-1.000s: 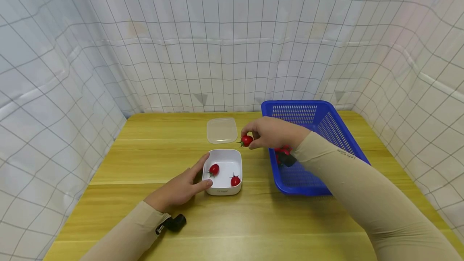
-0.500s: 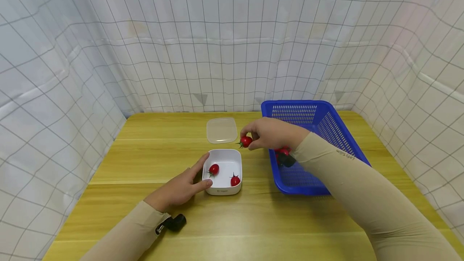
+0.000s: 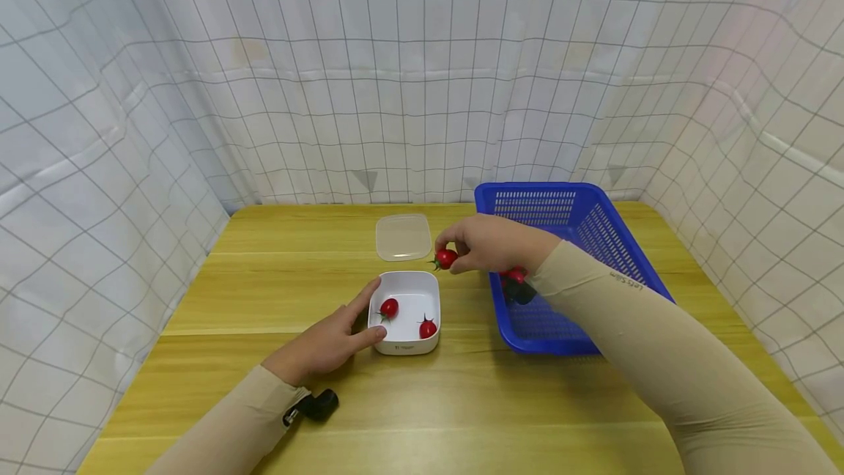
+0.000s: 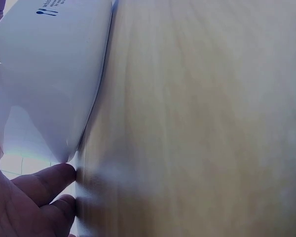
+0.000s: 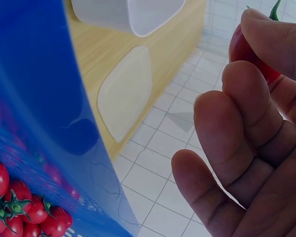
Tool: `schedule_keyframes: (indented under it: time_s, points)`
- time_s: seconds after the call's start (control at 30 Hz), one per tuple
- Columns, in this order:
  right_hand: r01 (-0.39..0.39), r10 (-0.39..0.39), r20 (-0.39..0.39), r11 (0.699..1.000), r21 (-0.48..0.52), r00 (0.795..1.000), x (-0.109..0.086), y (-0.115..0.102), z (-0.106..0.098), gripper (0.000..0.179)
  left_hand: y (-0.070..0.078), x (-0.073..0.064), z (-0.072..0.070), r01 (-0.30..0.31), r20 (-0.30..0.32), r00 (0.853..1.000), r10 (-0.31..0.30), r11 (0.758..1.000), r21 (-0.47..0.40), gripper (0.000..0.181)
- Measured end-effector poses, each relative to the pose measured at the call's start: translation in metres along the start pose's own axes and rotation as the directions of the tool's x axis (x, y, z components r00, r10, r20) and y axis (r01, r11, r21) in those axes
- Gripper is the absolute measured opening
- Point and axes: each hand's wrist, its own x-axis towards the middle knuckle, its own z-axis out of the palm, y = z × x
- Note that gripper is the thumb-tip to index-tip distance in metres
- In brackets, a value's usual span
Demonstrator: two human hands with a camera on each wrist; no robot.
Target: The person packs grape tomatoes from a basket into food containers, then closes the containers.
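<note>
My right hand (image 3: 491,242) pinches a red cherry tomato (image 3: 445,259) between thumb and fingertips, above the table just left of the blue basket. Its green stem points left; in the right wrist view, the thumb partly covers the tomato (image 5: 241,48). On the left, my left hand (image 3: 326,339) rests against a white square container (image 3: 407,347), thumb on its near left rim and forefinger along its left side. Fingertips (image 4: 64,173) lie at the container's base in the left wrist view. Inside it are two cherry tomatoes, one at left (image 3: 390,308) and one at the near right (image 3: 428,328).
A blue perforated basket (image 3: 547,347) stands at right under my forearm, with several tomatoes (image 5: 37,210) in it. Behind the container, a flat translucent lid (image 3: 404,237) lies on the wooden table (image 3: 277,270). A gridded white curtain (image 3: 422,94) encloses the table.
My right hand has drifted slightly left and down with the cherry tomato, closer to the container. My left hand and the container look unmoved.
</note>
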Motion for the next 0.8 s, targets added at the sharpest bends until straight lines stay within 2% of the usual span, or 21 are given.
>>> schedule_keyframes:
  time_s: [0.8]
  points:
    - [-0.01,0.01,0.017,1.0,-0.017,1.0,0.0003,-0.003,-0.0003,0.027,-0.0003,-0.001,-0.0004,-0.003,0.0,1.0,0.003,1.0,0.007,0.088]
